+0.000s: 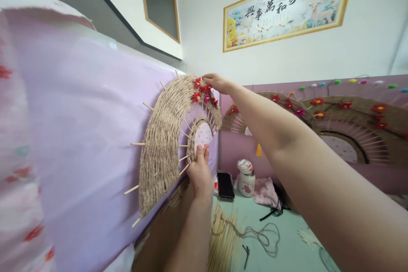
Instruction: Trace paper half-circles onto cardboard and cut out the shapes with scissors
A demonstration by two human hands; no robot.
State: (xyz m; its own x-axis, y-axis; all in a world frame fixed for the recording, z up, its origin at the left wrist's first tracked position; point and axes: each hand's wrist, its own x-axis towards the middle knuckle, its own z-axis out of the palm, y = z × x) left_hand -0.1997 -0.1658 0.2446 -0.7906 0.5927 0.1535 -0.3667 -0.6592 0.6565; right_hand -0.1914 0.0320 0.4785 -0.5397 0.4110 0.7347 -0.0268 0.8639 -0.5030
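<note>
A half-ring fan (pixel 161 142) of woven jute twine on thin wooden sticks is held up against a lilac cloth panel. Red fabric flowers (pixel 196 97) and a magenta one decorate its upper right part. My left hand (pixel 200 174) grips the small inner half-disc (pixel 203 134), which is covered in pink dotted cloth and rimmed with twine. At the fan's top edge, beside the flowers, my right hand (pixel 218 83) has its fingers bent over the rim; some fingertips are hidden. Stick ends poke out past the outer edge.
On the pale green table lie a bundle of thin sticks (pixel 223 238), loose twine (pixel 263 236), a black phone (pixel 225 185) and a white cup (pixel 246 180). Similar flowered fans (pixel 350 110) hang on the purple panel at right. A cardboard box (pixel 162 238) stands below the fan.
</note>
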